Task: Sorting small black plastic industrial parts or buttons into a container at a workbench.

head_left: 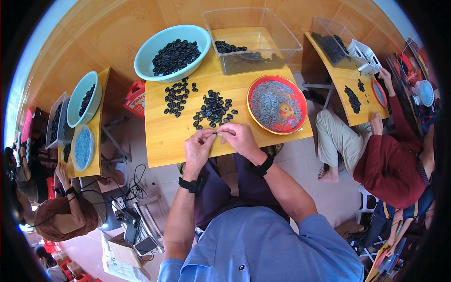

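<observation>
In front of my body, over the table's near edge, my left hand (199, 146) and my right hand (240, 140) meet with fingertips pinched together. Between them is a small black piece (215, 133), mostly covered by the fingers. Just beyond lies a loose pile of small black oval pieces (212, 108) with holes in them. A second scatter of the same pieces (174, 98) sits to its left. To the right of my hands stands a round red tray (304, 104) with many small grey parts (271, 99) spread on its printed bottom.
A pale green basin (142, 55) full of black pieces and a clear plastic bin (286, 40) stand at the back of my yellow table (164, 141). People work at side tables on the left (96, 155) and right (345, 80). Cables (136, 188) lie on the floor at left.
</observation>
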`<act>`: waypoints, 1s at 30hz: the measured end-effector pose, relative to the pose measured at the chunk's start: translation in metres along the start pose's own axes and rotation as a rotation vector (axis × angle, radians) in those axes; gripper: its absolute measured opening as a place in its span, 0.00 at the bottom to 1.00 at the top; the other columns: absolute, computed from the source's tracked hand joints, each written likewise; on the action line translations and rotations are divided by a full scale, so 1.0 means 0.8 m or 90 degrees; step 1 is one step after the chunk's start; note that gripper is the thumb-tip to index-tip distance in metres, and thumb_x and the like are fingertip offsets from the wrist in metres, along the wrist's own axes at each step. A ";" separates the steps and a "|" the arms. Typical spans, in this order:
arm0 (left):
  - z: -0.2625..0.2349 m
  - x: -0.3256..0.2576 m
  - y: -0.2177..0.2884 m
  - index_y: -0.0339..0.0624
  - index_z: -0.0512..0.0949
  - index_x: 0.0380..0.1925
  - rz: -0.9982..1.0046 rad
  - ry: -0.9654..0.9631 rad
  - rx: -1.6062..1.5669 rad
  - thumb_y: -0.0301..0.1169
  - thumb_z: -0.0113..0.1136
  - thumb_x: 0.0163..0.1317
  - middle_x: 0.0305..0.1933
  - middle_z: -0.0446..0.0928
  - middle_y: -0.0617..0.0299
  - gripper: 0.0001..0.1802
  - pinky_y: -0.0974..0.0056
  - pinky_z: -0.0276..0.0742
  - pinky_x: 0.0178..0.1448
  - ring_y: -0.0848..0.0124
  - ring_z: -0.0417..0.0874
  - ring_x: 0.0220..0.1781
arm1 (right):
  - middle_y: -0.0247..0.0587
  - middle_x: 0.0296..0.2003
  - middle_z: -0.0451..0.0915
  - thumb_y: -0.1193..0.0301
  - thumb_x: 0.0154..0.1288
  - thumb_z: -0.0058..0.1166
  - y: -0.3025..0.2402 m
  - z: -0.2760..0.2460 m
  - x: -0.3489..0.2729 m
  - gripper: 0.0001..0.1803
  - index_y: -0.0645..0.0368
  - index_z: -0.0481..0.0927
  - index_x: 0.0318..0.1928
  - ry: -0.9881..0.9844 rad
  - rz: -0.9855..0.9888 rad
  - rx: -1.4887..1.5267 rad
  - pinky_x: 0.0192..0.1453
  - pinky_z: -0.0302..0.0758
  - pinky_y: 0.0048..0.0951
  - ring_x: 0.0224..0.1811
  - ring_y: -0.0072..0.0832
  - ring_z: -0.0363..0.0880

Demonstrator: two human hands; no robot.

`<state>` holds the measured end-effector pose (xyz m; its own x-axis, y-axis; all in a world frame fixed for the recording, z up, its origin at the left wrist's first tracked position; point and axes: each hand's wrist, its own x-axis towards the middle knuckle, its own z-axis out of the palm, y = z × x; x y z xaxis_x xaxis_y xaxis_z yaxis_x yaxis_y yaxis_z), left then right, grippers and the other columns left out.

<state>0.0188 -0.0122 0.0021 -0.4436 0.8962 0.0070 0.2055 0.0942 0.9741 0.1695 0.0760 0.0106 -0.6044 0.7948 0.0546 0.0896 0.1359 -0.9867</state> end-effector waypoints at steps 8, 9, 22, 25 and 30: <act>0.000 -0.001 0.003 0.32 0.83 0.41 0.007 -0.004 0.008 0.22 0.65 0.65 0.32 0.83 0.66 0.06 0.76 0.68 0.29 0.86 0.72 0.26 | 0.41 0.30 0.86 0.80 0.64 0.59 0.004 0.000 0.001 0.05 0.71 0.82 0.39 0.006 -0.020 0.074 0.36 0.81 0.24 0.31 0.23 0.87; 0.000 -0.001 0.003 0.32 0.83 0.41 0.008 -0.003 0.004 0.22 0.65 0.65 0.33 0.84 0.66 0.07 0.76 0.68 0.29 0.86 0.72 0.26 | 0.41 0.30 0.86 0.80 0.64 0.59 0.003 0.001 0.000 0.05 0.71 0.82 0.39 0.005 -0.020 0.074 0.36 0.81 0.24 0.31 0.23 0.87; -0.001 -0.003 0.004 0.31 0.83 0.40 -0.011 0.002 -0.015 0.22 0.66 0.64 0.31 0.83 0.64 0.07 0.74 0.75 0.35 0.82 0.78 0.28 | 0.42 0.26 0.83 0.76 0.65 0.59 -0.001 0.007 -0.002 0.05 0.67 0.81 0.37 0.040 -0.060 -0.025 0.29 0.76 0.27 0.24 0.24 0.83; -0.001 -0.004 0.006 0.30 0.83 0.40 -0.003 0.007 -0.016 0.23 0.66 0.64 0.32 0.84 0.63 0.07 0.73 0.77 0.37 0.80 0.80 0.30 | 0.42 0.25 0.83 0.76 0.65 0.59 -0.008 0.007 -0.002 0.05 0.67 0.81 0.36 0.035 -0.053 -0.039 0.29 0.76 0.27 0.23 0.25 0.82; -0.003 -0.003 0.009 0.29 0.83 0.40 -0.012 0.003 -0.002 0.23 0.66 0.64 0.33 0.85 0.61 0.08 0.73 0.78 0.38 0.79 0.83 0.32 | 0.42 0.24 0.82 0.75 0.66 0.58 -0.008 0.006 0.000 0.05 0.66 0.80 0.36 0.016 -0.047 -0.059 0.28 0.75 0.28 0.22 0.25 0.81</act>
<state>0.0195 -0.0149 0.0094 -0.4514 0.8922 -0.0105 0.1940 0.1096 0.9749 0.1648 0.0722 0.0165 -0.5924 0.7947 0.1322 0.1191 0.2487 -0.9612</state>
